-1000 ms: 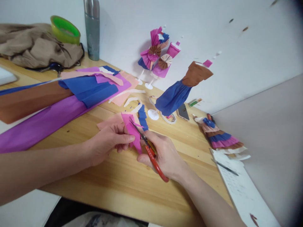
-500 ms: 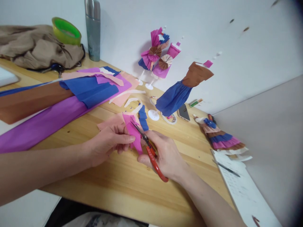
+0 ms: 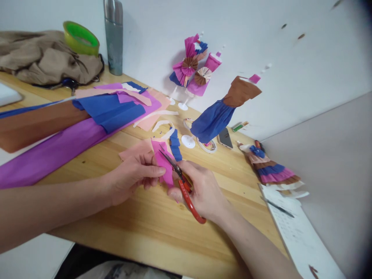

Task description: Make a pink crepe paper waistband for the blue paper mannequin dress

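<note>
Grained table (image 3: 116, 232) beneath pink paper (image 3: 168, 174), slim-bladed scissors (image 3: 184, 190)

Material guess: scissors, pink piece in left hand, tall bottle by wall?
Scissors: dark blades, likely metal; glossy red handles, probably plastic. Pink piece: matte, thin; crepe paper or cloth, can't tell. Bottle: silvery, shiny top suggests metal; satin grey body, perhaps coated metal.

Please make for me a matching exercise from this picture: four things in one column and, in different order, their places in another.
1. scissors
2. pink piece
3. black pen
4. bottle

A. on the white sheet
B. in the right hand
C. upright beside the tan fabric
D. pinched by the left hand

Pairs: 1-B, 2-D, 3-A, 4-C.
</note>
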